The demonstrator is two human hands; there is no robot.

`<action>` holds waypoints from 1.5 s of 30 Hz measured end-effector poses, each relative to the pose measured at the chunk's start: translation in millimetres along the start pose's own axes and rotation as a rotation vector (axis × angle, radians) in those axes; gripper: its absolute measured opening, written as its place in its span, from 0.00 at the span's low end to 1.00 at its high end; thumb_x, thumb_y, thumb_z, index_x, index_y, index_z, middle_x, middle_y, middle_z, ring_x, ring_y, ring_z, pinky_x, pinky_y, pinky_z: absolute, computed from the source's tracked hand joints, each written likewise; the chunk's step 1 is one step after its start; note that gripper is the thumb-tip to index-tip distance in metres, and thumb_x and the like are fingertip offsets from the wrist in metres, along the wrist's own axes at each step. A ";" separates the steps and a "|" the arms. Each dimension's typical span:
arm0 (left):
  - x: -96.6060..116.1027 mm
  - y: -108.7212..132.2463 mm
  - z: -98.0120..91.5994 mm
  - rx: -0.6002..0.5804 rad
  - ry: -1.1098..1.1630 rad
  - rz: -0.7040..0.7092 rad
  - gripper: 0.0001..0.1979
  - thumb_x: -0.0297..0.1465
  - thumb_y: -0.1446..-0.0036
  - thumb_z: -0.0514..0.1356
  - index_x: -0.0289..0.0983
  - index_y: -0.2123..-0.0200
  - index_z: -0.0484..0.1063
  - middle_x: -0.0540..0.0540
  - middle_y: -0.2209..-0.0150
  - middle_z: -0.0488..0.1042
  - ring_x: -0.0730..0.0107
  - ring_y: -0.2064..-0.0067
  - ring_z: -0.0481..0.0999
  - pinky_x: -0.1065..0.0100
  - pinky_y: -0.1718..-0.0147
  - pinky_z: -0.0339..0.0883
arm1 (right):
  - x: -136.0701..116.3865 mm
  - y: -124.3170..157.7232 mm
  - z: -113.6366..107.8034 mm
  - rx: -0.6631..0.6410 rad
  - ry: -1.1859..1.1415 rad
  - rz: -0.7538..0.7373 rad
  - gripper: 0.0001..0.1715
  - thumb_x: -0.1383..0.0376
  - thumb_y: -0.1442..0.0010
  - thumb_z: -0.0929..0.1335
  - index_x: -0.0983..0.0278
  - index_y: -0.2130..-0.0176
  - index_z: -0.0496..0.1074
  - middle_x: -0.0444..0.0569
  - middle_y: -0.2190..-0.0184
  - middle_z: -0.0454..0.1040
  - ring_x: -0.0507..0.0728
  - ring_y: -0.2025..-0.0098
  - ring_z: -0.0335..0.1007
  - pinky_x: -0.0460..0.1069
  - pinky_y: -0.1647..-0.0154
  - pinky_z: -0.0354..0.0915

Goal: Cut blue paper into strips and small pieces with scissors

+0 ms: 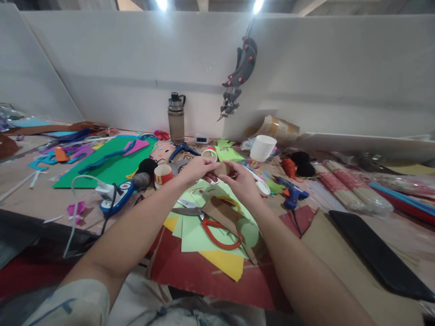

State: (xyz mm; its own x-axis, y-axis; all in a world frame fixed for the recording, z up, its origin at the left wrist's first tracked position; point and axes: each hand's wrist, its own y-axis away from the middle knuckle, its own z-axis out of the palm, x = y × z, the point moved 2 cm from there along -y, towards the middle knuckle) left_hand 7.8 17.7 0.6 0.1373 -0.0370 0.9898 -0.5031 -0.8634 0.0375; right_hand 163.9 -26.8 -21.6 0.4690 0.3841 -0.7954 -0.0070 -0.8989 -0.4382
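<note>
Both my hands meet over the middle of the table around a small brown cardboard piece (222,170). My left hand (197,170) pinches its left side with closed fingers. My right hand (242,181) grips its right side, fingers curled. Below the hands lie light green paper sheets (193,233), a yellow sheet (224,265), a brown cardboard strip (224,215) and red-handled scissors (217,233) on red card (190,271). A red-and-white paper cup (163,175) stands just left of my left hand.
A bottle (176,118) stands by the back wall. A stack of white cups (262,148), a blue glue gun (292,194), black yarn (302,163) and bundled sticks (350,190) lie to the right, with a black tablet (377,258) nearer. A green sheet (108,165) and paper scraps lie left.
</note>
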 end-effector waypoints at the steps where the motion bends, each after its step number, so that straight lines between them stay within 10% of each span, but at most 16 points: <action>1: -0.2 -0.4 -1.8 0.029 -0.047 0.009 0.17 0.41 0.42 0.58 0.31 0.70 0.72 0.42 0.75 0.76 0.72 0.76 0.75 0.73 0.77 0.64 | 1.1 -0.1 -0.5 0.004 0.029 0.004 0.27 0.58 0.47 0.71 0.65 0.49 0.72 0.53 0.61 0.76 0.57 0.63 0.70 0.53 0.61 0.67; 6: -0.4 -1.7 -14.0 0.188 -0.516 0.163 0.15 0.40 0.48 0.63 0.34 0.64 0.76 0.42 0.65 0.77 0.68 0.68 0.74 0.70 0.70 0.64 | 14.1 -3.1 -3.6 0.017 0.170 0.061 0.27 0.54 0.45 0.69 0.68 0.50 0.72 0.54 0.63 0.76 0.59 0.65 0.69 0.54 0.62 0.64; 15: -27.4 -12.3 -2.2 0.090 -0.943 0.152 0.30 0.31 0.66 0.71 0.35 0.54 0.74 0.38 0.55 0.76 0.51 0.53 0.73 0.65 0.58 0.64 | 38.2 -6.3 0.2 -0.009 0.298 -0.025 0.29 0.48 0.42 0.66 0.67 0.53 0.75 0.53 0.66 0.70 0.59 0.63 0.65 0.55 0.59 0.63; 45: -18.2 -8.4 3.5 0.155 -0.815 0.315 0.22 0.35 0.58 0.65 0.35 0.56 0.75 0.45 0.61 0.78 0.66 0.63 0.75 0.70 0.65 0.64 | 35.5 -2.5 9.7 -0.105 0.326 0.012 0.28 0.58 0.40 0.67 0.64 0.43 0.70 0.57 0.56 0.76 0.60 0.58 0.71 0.55 0.55 0.65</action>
State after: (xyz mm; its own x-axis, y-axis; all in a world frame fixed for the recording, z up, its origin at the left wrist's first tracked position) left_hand 12.6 23.9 -18.2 0.6065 -0.5806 0.5432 -0.5073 -0.8086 -0.2979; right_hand 172.0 -8.8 -52.8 0.7271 0.3012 -0.6169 0.0690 -0.9261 -0.3708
